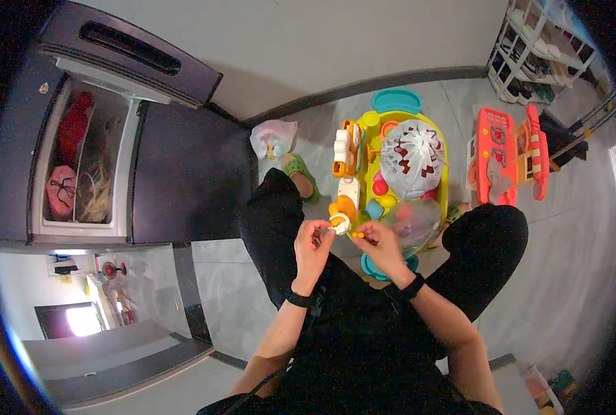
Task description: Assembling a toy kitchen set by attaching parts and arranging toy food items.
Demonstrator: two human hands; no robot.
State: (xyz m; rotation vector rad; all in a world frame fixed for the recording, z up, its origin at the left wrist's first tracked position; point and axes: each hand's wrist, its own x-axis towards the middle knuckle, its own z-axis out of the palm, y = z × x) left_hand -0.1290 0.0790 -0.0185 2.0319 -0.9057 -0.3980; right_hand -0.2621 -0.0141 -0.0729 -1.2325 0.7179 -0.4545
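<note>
My left hand (311, 250) pinches a small white toy piece with an orange middle (339, 222). Close beside it, my right hand (383, 247) grips a small orange piece (358, 235) between thumb and fingers. The two pieces are apart. Just beyond my hands, a yellow-green toy tub (443, 138) with teal handles (396, 101) stands on the floor between my legs. In it lie a tied white plastic bag (413, 166) with dark red print, a clear plastic bag (413, 225) and several coloured toy pieces. An orange and white toy (348, 149) sits at the tub's left side.
A red toy stove (496, 155) stands to the right. At the left, a dark fridge (190, 176) has an open drawer (87, 162) with bagged contents. A thin plastic bag (273, 138) lies near my left foot. A white shoe rack (539, 52) is at the back right.
</note>
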